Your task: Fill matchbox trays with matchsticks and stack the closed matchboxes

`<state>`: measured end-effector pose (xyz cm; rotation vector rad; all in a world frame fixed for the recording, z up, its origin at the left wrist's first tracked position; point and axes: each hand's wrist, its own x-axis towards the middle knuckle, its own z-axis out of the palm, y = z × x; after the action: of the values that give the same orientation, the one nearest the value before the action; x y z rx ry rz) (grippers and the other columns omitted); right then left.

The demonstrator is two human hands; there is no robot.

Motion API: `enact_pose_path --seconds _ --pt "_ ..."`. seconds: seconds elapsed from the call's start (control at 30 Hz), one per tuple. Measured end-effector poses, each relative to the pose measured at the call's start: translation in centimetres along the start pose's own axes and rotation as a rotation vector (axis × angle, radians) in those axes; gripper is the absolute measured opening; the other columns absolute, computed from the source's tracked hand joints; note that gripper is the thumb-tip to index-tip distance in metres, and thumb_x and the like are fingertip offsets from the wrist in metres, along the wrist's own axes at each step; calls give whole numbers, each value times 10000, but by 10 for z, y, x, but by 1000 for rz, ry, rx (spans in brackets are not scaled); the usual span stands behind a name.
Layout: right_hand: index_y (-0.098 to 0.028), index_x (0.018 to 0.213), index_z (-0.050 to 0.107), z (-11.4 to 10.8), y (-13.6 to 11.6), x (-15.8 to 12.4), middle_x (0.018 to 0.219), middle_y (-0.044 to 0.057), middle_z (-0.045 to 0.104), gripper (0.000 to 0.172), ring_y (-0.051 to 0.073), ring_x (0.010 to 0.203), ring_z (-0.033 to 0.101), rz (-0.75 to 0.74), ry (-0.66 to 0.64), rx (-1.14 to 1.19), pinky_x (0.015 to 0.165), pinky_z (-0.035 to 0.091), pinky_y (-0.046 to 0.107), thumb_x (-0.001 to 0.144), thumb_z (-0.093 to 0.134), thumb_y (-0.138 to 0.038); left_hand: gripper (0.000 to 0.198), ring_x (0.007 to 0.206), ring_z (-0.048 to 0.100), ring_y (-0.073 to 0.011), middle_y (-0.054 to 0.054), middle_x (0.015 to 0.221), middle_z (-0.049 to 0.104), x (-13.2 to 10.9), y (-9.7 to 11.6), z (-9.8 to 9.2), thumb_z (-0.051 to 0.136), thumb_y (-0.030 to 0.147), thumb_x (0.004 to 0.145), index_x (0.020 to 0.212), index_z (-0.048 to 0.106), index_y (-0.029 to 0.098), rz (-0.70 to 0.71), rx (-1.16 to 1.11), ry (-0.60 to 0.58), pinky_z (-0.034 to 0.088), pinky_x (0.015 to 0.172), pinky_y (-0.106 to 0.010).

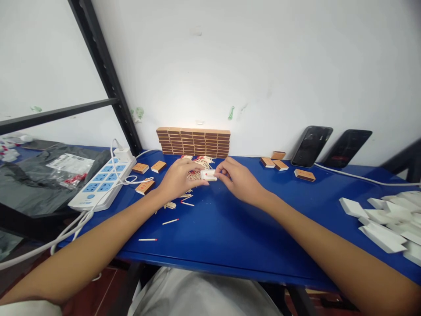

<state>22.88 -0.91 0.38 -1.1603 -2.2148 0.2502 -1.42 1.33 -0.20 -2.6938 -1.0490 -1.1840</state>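
Observation:
My left hand (184,175) grips a small white matchbox tray (208,177) between thumb and fingers, just above the blue table (237,219). A red match head and pale sticks show in the tray. My right hand (233,175) is closed in a pinch at the tray's right end; whether it has a match or the tray's edge is too small to tell. Beneath and behind my left hand lies a heap of loose red-tipped matches (204,162), partly hidden by the hand. Nearer the front edge are a stray match (170,221) and another single match (148,239).
Against the wall stands a stack of matchboxes (194,142). More closed matchboxes lie left and right, one a matchbox (305,175) near two leaning phones (312,147). White empty trays (383,224) pile at right. A power strip (100,184) with cables lies left.

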Motion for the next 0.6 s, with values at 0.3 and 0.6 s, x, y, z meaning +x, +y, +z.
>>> enact_pose_path --seconds 0.3,0.6 --pt "-186 982 674 3 -4 -1 953 50 598 119 176 827 562 -50 -3 -13 749 414 302 1005 559 -210 412 916 697 -239 -59 994 777 -2 3 1 885 474 761 1055 757 214 45 -39 23 539 826 -367" --pt "-196 989 693 31 -41 -9 1002 44 634 86 159 846 599 -100 -131 119 766 450 293 955 671 -271 328 950 721 -268 -66 1003 801 3 -2 -5 865 430 810 1019 767 197 -208 79 40 537 848 -392"
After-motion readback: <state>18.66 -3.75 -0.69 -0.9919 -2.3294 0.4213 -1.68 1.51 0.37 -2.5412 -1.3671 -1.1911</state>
